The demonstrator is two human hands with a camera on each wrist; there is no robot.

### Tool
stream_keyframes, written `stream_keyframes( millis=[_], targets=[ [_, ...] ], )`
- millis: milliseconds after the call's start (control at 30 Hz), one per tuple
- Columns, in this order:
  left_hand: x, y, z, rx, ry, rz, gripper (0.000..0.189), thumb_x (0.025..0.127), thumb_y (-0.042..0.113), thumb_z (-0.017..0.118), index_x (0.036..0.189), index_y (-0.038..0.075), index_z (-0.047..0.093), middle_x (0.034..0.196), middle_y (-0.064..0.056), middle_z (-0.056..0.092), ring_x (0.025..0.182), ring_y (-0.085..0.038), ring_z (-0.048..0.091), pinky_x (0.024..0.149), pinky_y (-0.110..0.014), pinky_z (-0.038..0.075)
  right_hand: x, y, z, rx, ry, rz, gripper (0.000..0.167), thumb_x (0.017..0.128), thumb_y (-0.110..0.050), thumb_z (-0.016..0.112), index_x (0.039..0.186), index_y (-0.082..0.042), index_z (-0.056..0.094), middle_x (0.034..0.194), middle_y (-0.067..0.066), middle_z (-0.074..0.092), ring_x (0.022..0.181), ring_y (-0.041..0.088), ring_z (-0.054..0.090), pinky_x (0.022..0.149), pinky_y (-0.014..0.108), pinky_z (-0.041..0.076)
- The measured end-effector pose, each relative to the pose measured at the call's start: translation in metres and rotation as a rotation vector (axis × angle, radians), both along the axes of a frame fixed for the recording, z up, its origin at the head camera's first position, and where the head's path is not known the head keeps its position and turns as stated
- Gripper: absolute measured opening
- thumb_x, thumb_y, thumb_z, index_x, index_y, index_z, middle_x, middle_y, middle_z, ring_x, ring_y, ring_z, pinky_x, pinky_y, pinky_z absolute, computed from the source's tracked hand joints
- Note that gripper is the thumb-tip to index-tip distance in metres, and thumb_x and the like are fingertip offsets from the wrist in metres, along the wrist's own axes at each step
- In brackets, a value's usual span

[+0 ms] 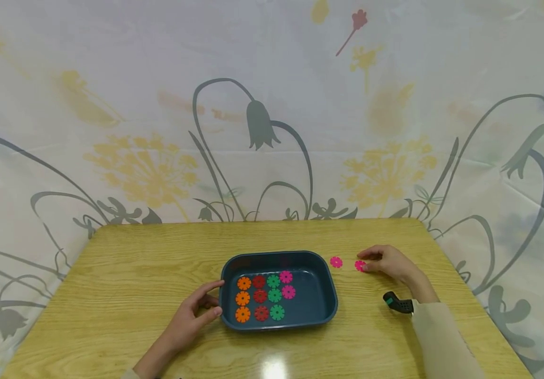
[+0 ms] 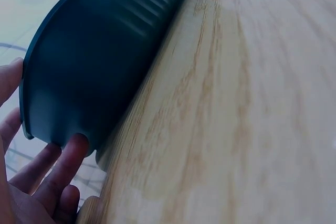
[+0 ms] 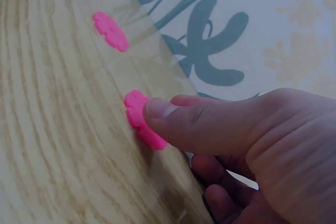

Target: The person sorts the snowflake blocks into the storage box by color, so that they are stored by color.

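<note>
A dark blue tray (image 1: 272, 327) sits on the table with rows of orange, dark red, green and pink notched discs inside. At its left end, my left hand (image 1: 189, 316) touches the outer wall with spread fingers. The left wrist view shows fingertips (image 2: 76, 145) against the tray's side (image 2: 89, 51). To the right of the tray, my right hand (image 1: 392, 263) pinches a pink notched disc (image 3: 137, 111) at its edge, close to the tabletop. A second pink disc (image 1: 336, 262) lies flat between that hand and the tray.
The wooden table (image 1: 149, 263) ends at a patterned cloth (image 1: 272, 173) behind it. A black strap-like device (image 1: 397, 303) is at the right wrist. Inside the tray, pink discs (image 1: 288, 292) form the rightmost column, beside the green ones (image 1: 276, 312).
</note>
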State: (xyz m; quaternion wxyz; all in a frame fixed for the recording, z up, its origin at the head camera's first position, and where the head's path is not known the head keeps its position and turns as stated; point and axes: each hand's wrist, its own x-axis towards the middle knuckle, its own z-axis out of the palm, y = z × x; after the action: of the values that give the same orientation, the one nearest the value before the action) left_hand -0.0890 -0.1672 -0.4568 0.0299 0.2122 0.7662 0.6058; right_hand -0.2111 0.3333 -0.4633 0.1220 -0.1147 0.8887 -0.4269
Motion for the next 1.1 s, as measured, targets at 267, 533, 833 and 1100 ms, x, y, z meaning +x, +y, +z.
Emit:
stream_keyframes(
  millis=[267, 533, 833, 1100],
  targets=[
    [0.0006, 0.0000, 0.0005, -0.001, -0.006, -0.001, 0.048, 0.090, -0.003, 0.056, 0.136, -0.003, 0.042, 0.114, -0.027, 0.055, 0.093, -0.039, 0.057, 0.076, -0.030, 0.047, -0.0006, -0.0049, 0.0005, 0.059, 0.018, -0.017, 0.028, 0.078, -0.016, 0.076, 0.104, -0.006, 0.070, 0.103, 0.008, 0.063, 0.093, 0.022, 0.055, 0.079, 0.033, 0.044],
    [0.0010, 0.0000, 0.0008, -0.013, -0.019, 0.009, 0.047, 0.090, -0.001, 0.057, 0.136, -0.001, 0.043, 0.111, -0.025, 0.057, 0.093, -0.036, 0.058, 0.076, -0.031, 0.047, -0.0021, -0.0067, -0.0017, 0.086, 0.024, -0.031, 0.028, 0.077, -0.012, 0.077, 0.102, -0.003, 0.069, 0.096, 0.008, 0.059, 0.083, 0.021, 0.050, 0.074, 0.035, 0.042],
    [0.0011, 0.0004, 0.0015, -0.008, -0.018, 0.004, 0.047, 0.091, 0.000, 0.057, 0.136, -0.002, 0.043, 0.112, -0.026, 0.056, 0.093, -0.034, 0.058, 0.076, -0.030, 0.047, -0.0015, -0.0061, -0.0016, 0.048, 0.035, -0.018, 0.025, 0.077, -0.006, 0.075, 0.099, -0.002, 0.064, 0.088, 0.008, 0.056, 0.078, 0.022, 0.047, 0.068, 0.030, 0.042],
    [0.0013, 0.0009, 0.0027, 0.003, -0.031, 0.005, 0.047, 0.091, 0.001, 0.057, 0.136, -0.001, 0.043, 0.111, -0.026, 0.056, 0.093, -0.033, 0.058, 0.076, -0.030, 0.047, 0.0009, -0.0036, -0.0018, -0.018, 0.026, -0.033, 0.023, 0.083, -0.003, 0.069, 0.103, 0.003, 0.062, 0.090, 0.012, 0.057, 0.078, 0.023, 0.048, 0.066, 0.028, 0.044]
  ],
)
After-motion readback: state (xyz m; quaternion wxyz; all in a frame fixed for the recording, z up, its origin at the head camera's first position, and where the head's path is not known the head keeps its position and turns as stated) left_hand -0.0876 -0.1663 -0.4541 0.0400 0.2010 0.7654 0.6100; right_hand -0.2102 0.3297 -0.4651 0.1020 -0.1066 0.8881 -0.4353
